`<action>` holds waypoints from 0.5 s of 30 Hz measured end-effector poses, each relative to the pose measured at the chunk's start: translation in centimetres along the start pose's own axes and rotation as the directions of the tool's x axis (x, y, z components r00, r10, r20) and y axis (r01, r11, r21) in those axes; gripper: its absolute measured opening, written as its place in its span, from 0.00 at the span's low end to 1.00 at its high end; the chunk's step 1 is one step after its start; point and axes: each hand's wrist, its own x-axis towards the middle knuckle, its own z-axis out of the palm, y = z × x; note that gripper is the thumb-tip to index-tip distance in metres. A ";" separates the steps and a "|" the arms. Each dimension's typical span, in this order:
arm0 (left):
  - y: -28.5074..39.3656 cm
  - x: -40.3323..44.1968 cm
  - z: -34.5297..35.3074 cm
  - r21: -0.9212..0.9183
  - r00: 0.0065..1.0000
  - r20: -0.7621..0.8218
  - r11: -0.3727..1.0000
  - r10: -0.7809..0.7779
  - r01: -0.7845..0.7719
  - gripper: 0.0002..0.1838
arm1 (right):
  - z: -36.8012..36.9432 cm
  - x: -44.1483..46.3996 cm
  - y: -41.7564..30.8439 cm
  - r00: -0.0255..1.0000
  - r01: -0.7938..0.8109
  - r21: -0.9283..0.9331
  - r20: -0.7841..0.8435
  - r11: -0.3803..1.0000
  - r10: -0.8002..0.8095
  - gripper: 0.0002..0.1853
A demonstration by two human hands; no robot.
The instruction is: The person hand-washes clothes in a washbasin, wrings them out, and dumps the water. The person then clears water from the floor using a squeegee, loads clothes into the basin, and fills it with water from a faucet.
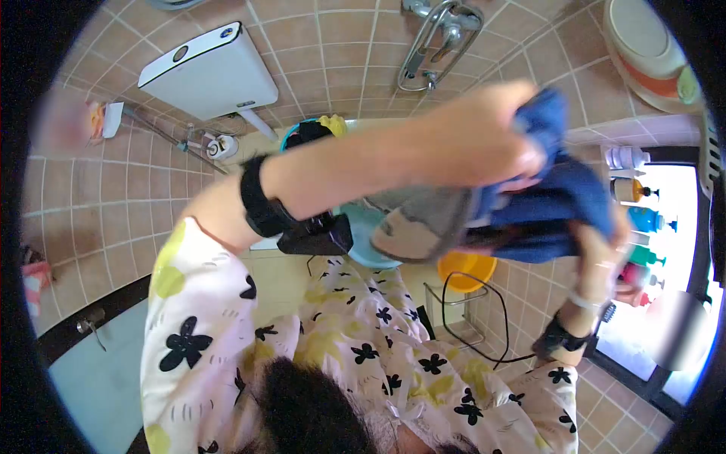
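Observation:
My left arm reaches across the view, and my left hand [514,140] grips a bunched blue cloth garment [556,200]. Lower down on the right, my right hand [601,246] is closed on the same garment, its fingers partly hidden by the fabric. The garment is folded and twisted between both hands, so its exact kind cannot be made out. A blurred grey piece [435,216] with a dark edge hangs to its left; whether it belongs to the garment is unclear. Below it is a light blue basin [367,246], partly covered.
An orange basin [473,274] sits on a metal-legged stand [454,303], with a black cable [505,325] looping nearby. Behind my left forearm, dark clothes [308,135] and yellow cloth [333,125] lie in a blue tub. Bottles [643,219] line the window sill; a shower mixer [446,38] is on the wall.

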 end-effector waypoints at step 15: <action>-67.8 -8.5 -9.2 0.388 0.580 -0.606 0.434 -0.544 0.813 0.30 | 46.6 -9.8 58.3 0.831 -0.411 -0.301 0.263 0.860 0.489 0.28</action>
